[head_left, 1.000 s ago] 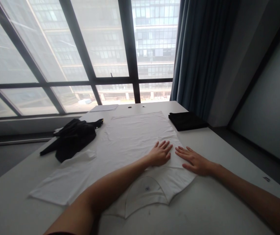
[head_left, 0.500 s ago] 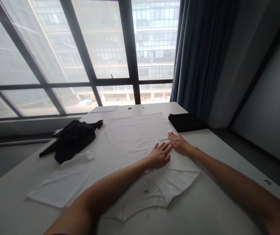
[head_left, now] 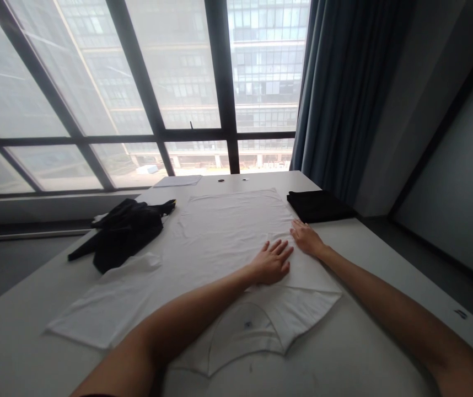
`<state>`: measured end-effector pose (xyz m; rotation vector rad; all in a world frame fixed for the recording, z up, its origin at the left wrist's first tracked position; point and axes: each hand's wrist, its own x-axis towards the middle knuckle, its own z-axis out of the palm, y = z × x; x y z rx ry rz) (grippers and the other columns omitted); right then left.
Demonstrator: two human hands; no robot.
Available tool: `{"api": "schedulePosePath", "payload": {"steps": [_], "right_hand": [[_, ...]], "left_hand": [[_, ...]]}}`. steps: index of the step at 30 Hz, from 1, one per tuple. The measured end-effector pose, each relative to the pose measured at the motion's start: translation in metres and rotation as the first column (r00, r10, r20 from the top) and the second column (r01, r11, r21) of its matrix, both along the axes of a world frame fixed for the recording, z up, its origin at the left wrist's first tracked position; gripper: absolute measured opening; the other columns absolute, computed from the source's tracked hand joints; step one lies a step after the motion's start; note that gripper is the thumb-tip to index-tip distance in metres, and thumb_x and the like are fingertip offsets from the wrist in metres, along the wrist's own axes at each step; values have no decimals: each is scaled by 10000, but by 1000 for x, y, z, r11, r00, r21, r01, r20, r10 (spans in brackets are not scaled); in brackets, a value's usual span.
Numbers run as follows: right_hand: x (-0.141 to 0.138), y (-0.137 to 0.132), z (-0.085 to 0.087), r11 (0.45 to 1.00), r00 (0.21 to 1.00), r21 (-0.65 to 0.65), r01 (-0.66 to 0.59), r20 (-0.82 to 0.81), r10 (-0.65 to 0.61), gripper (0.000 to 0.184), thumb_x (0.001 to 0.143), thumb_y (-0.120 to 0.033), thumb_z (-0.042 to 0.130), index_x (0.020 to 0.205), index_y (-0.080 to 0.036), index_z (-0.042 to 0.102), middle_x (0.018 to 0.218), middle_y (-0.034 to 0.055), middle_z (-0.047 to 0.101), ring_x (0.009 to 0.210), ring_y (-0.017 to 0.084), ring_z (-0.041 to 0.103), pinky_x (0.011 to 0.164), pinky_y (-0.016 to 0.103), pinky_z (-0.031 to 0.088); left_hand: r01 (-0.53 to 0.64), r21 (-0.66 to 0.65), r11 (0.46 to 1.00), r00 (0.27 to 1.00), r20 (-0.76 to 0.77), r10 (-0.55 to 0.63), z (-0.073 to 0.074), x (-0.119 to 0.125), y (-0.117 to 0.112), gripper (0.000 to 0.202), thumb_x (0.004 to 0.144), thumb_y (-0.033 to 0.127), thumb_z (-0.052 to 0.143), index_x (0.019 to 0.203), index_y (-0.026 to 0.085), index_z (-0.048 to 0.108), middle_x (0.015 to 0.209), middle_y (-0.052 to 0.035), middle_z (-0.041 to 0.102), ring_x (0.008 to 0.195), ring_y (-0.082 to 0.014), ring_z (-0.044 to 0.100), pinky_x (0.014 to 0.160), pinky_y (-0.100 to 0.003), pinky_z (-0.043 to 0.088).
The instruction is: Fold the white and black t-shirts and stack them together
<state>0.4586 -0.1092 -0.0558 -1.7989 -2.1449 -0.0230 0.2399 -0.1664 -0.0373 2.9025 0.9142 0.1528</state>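
White and flat, the shirt (head_left: 224, 220) lies across the middle of the frame; you seem to be smoothing it, and the next move likely calls for soft, flat palms; your left hand (head_left: 273, 263) rests on it, fingers spread, gripping nothing; your right hand (head_left: 306, 238) touches its right edge; I cannot tell whether those fingers pinch it.

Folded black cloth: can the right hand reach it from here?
Probably yes: nothing visible stands between the right hand, at the edge of the white shirt, and the folded black cloth.
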Motion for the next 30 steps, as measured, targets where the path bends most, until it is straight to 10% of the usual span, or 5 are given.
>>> {"api": "schedulePosePath", "payload": {"steps": [6,16,21,30], "right_hand": [[-4,-36,-10,980,981,-53,-193,2,193,567,1046,-351,250,1521,-94,421,1600,168,362,1506,263,284,1207,506,244],[31,-37,-12,993,987,-30,111,-112,-113,584,1042,-370,252,1516,-77,425,1575,186,394,1483,279,337,1200,484,281],[25,-42,-9,989,979,108,-100,-166,117,553,1032,-350,288,1506,-119,453,1564,162,424,1489,264,325,1200,498,278],[13,-44,-5,990,999,-133,-51,-4,51,557,1060,-421,243,1558,-208,373,1636,128,295,1523,288,229,1177,624,189]], "left_hand": [[0,11,1000,1000,1,0,1,0,-1,625,1039,423,308,1605,169,231,1657,-144,227,1535,-314,181,1212,-576,162],[-8,-35,999,1000,14,9,2,-2,1,594,1029,437,328,1582,222,302,1667,-92,218,1541,-288,169,1221,-569,149],[-113,-69,991,978,167,123,1,0,12,561,1024,437,344,1534,210,401,1612,-76,366,1512,-234,272,1235,-461,210],[-275,-46,960,959,63,277,-4,-5,24,612,1026,456,322,1548,137,350,1647,-162,251,1519,-332,228,1204,-574,194]]}}
